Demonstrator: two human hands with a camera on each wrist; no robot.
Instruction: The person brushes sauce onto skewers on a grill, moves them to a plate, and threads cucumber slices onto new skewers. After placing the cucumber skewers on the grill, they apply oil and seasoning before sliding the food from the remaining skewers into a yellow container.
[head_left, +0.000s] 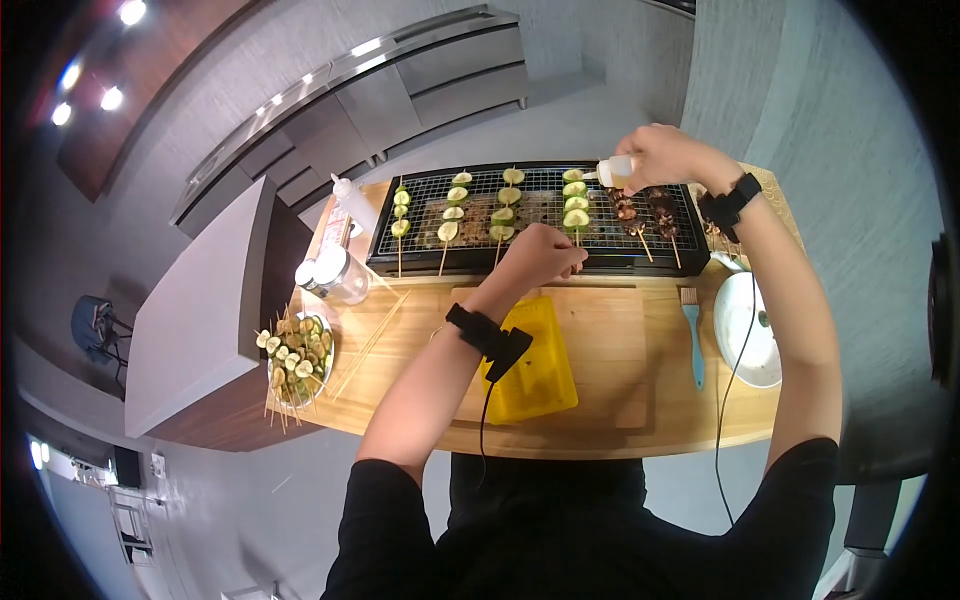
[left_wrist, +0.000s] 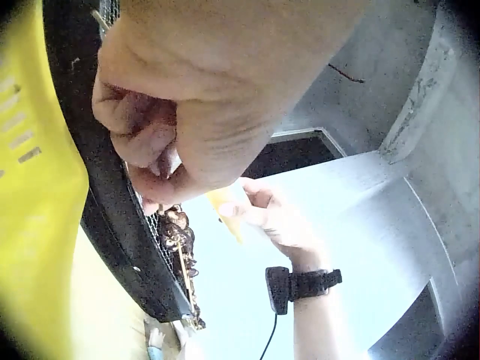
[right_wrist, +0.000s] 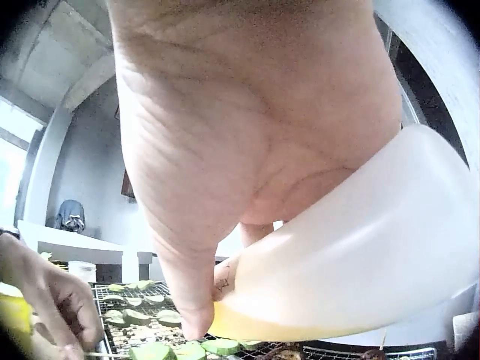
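My left hand (head_left: 545,258) is at the front edge of the black grill (head_left: 430,262), fingers curled and pinching the stick end of a zucchini skewer (head_left: 576,203). In the right wrist view that stick (right_wrist: 99,355) runs out from its fingertips. Over the back right of the grill, my right hand (head_left: 668,158) grips a translucent squeeze bottle (right_wrist: 360,255) holding yellow liquid. The bottle is tipped on its side, its nozzle (head_left: 590,176) pointing left, close over the top zucchini slice. Dark meat skewers (head_left: 662,210) lie on the grate just right of this skewer.
More zucchini skewers (head_left: 447,231) lie across the grate to the left. A yellow tray (head_left: 560,385) sits on a wooden board in front. A blue-handled brush (head_left: 695,345) and white bowl (head_left: 735,330) stand right. Jars (head_left: 345,275) and a heaped skewer plate (head_left: 328,365) are left.
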